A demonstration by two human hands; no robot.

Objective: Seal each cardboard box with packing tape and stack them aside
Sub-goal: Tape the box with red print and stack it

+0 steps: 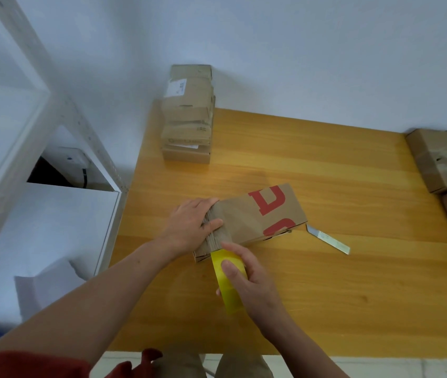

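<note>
Two hands (189,225) (252,279), one tape roll (232,300), one printed box (260,214), one stack (187,118).

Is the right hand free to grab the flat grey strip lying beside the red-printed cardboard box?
Probably not right away: the right hand grips the yellow tape roll. The path over the wooden table to the flat grey strip looks open, though.
</note>
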